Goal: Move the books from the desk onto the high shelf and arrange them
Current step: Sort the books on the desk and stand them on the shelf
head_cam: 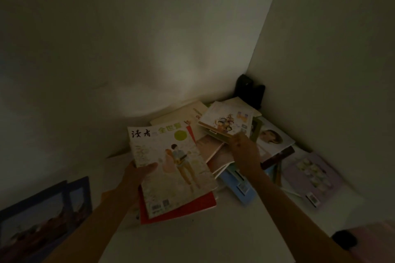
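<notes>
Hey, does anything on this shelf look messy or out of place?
Yes. The books in the corner lie in a loose, overlapping heap at mixed angles, none upright. The purple book lies apart, to the right.

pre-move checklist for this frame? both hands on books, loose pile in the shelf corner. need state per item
1. Left hand holds the couple-cover magazine, thumb on its cover: ok.
2. Red book under that magazine held too: cannot tell, its gripped edge is hidden.
3. Right hand grips the cartoon-cover book: ok.
4. Pile squared up: not ok, the blue book and purple book lie askew.
5. Black object in the corner clear of the books: cannot tell, too dark.
</notes>
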